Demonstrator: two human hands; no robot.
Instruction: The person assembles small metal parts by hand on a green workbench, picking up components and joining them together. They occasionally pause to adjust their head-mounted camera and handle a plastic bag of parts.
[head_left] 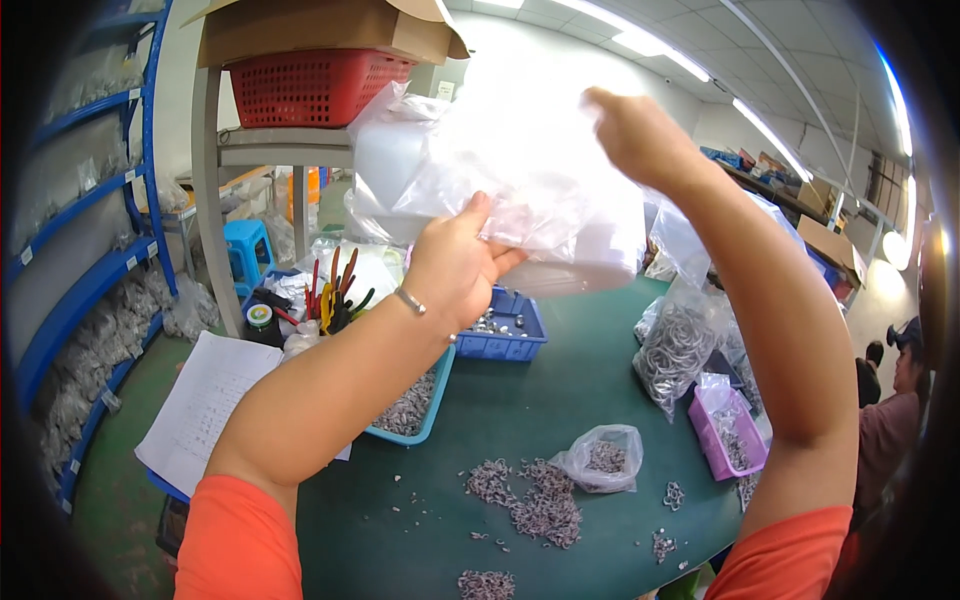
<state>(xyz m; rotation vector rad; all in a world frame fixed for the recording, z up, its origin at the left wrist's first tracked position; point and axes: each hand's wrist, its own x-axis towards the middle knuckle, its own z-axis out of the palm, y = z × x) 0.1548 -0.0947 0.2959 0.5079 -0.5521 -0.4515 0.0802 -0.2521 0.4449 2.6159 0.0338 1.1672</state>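
A large clear plastic bag (400, 170) with a stack of clear film or smaller bags in it is raised over the table. My left hand (452, 262) grips its near side, thumb on top and fingers beneath. Higher and to the right, my right hand (640, 138) is closed in a pinch beside the bag's upper right. Glare washes out that area, so what lies between those fingertips cannot be made out. Below on the green table (450, 500) lie piles of small grey metal rings or hooks (545, 510), beside a small open plastic bag (605, 460) holding more.
A teal tray (440, 390) of small metal parts, a blue bin (505, 340), pliers (335, 295) and a written sheet (205, 400) stand left. Filled bags (675, 345) and a pink basket (725, 435) are right. A red basket (310, 90) sits on a shelf; a person (890, 420) is far right.
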